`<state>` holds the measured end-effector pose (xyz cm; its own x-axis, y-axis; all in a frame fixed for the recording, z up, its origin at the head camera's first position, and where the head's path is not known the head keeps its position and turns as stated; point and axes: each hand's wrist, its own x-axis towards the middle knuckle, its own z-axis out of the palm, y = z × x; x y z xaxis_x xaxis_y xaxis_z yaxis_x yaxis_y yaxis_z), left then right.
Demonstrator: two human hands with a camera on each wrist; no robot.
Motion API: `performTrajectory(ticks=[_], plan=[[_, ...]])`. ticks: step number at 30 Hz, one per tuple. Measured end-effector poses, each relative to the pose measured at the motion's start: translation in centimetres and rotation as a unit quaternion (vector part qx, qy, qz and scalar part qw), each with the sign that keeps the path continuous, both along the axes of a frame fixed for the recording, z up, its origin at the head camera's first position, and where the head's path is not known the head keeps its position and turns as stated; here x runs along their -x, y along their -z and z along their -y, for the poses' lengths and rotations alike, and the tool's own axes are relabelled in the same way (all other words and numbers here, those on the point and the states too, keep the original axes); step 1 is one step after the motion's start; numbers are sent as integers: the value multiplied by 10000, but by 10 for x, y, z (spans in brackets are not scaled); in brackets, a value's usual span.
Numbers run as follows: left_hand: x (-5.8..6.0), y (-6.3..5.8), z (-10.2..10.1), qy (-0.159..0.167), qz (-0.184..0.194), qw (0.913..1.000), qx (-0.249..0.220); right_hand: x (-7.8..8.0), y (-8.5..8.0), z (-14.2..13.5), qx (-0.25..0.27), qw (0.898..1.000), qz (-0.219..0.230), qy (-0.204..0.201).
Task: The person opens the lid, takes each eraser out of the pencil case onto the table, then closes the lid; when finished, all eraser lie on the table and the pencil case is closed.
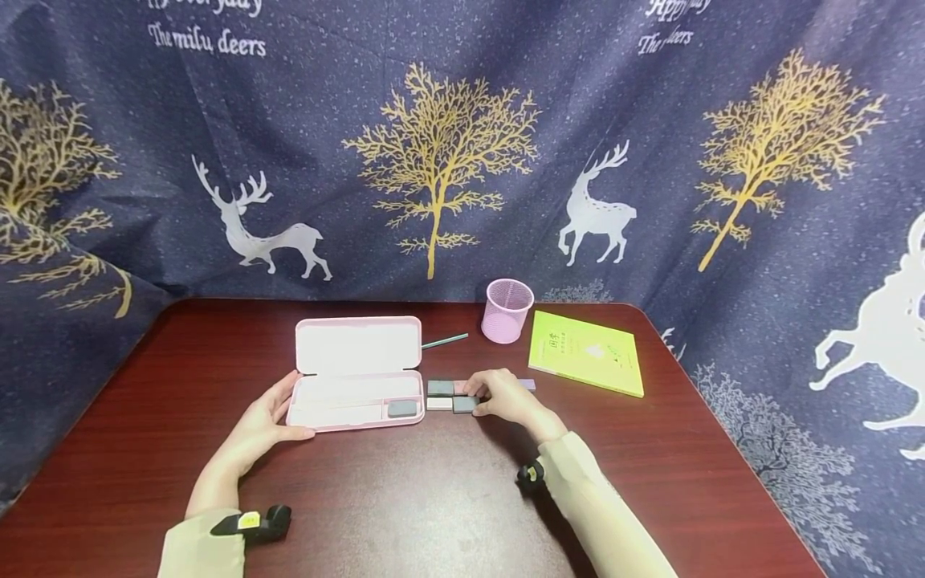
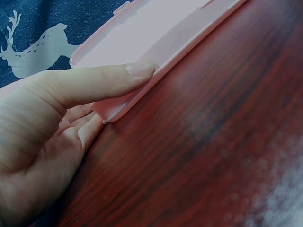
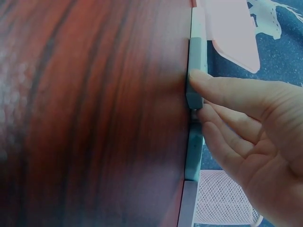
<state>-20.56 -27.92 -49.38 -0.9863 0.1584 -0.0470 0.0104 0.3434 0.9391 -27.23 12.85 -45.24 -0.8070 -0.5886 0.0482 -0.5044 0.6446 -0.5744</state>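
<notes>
A pink pencil case point(image 1: 357, 345) lies with its lid raised. My left hand point(image 1: 258, 421) grips its left end, the thumb over the front corner in the left wrist view. One dark grey eraser point(image 1: 402, 409) sits in the case's right compartment. My right hand point(image 1: 506, 396) pinches another dark grey eraser point(image 1: 465, 405), with the thumb point(image 3: 203, 79) on its near side. Beside that eraser is a white eraser point(image 1: 439, 404); behind them is a dark grey one point(image 1: 440, 388) and a pink one point(image 1: 460, 388), partly hidden by the fingers. A purple block point(image 1: 527, 384) shows past the hand.
Behind the case lies a green pencil point(image 1: 445, 341), partly hidden by the lid. A pink mesh pen holder point(image 1: 507, 311) and a yellow-green book point(image 1: 587, 353) stand and lie at the back right. A dark printed curtain point(image 1: 462, 160) hangs behind the brown table point(image 1: 405, 498).
</notes>
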Motion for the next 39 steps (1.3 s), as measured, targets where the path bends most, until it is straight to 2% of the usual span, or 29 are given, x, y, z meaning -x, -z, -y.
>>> performTrajectory(ticks=[10,16,19,23,28,39], plan=[[1,1,1,18,-31,10000,-50,-1,-5,4,142,9999,-33,69],[0,0,0,5,-15,10000,-40,-2,-11,18,473,9988,139,32],[0,-1,-1,5,16,10000,-11,-3,-12,27,476,9989,-18,-50],[0,-1,-1,0,34,10000,-14,-4,-12,40,404,9983,-310,-274],[-1,0,-1,18,-6,10000,-26,-8,-15,58,377,9977,-349,-441],[-1,0,-1,7,-18,10000,47,-15,-16,87,-167,9966,-497,-642]])
